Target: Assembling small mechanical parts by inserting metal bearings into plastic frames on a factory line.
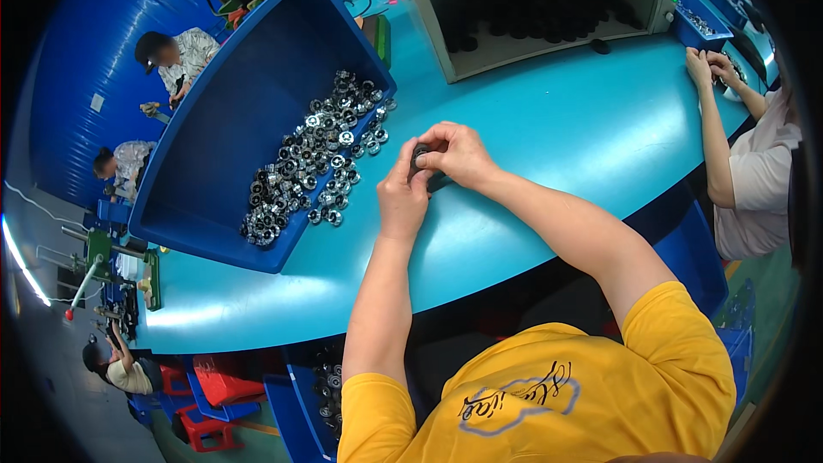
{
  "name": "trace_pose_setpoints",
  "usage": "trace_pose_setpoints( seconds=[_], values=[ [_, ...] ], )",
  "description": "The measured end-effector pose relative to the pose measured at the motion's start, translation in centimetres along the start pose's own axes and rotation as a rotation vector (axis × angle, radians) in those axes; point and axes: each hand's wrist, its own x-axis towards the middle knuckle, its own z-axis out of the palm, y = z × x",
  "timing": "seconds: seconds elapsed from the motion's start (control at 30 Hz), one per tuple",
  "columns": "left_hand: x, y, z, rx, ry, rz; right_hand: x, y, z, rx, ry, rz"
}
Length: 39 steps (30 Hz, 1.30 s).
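Note:
Both my hands meet over the table in the middle of the view. A small dark round part sits between them, mostly covered by fingers. My left hand is closed around its near side. From the right, my right hand grips the same part with curled fingers and thumb. Just left of the hands lies a heap of small shiny metal and black round parts. They spill from the low side of a large tilted blue bin onto the table, several lying loose by its edge.
The turquoise table curves across the view. A beige machine with dark parts in its opening stands at the back. A co-worker's hands are at the right. A blue bin with parts sits below the table edge; red stools stand lower left.

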Motion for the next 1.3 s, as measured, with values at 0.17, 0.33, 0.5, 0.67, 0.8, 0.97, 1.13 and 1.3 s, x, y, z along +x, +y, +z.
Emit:
trace_pose_setpoints(
  seconds=[0.17, 0.33, 0.5, 0.67, 0.8, 0.97, 1.13, 1.3],
  values=[
    [0.2, -0.5, -0.5, -0.482, -0.045, -0.200, 0.5, 0.0, -1.8, 0.436, -0.254, 0.169],
    [0.5, -0.4, -0.6, -0.570, -0.033, -0.191, 1.2, 0.8, -1.8, 0.372, -0.220, 0.128],
    [0.4, -0.5, -0.4, -0.535, 0.083, -0.208, 0.7, 1.4, -0.5, 0.250, -0.190, 0.102],
    [0.0, -1.1, -0.3, -0.507, 0.095, -0.203, 0.6, 1.2, 0.1, 0.243, -0.148, 0.078],
    [0.5, -0.4, -0.3, -0.529, 0.005, -0.155, 0.9, 1.2, -0.6, 0.365, -0.100, 0.124],
    [0.4, -0.1, -0.4, -0.376, 0.012, -0.161, 1.0, 1.0, -0.9, 0.430, -0.140, 0.153],
    [0.2, 0.0, 0.2, -0.233, 0.069, -0.137, 1.3, 1.9, -0.6, 0.260, -0.069, 0.121],
    [0.0, -0.1, 0.2, -0.188, 0.099, -0.069, 0.9, 1.5, -0.6, 0.406, -0.141, 0.152]
  ],
)
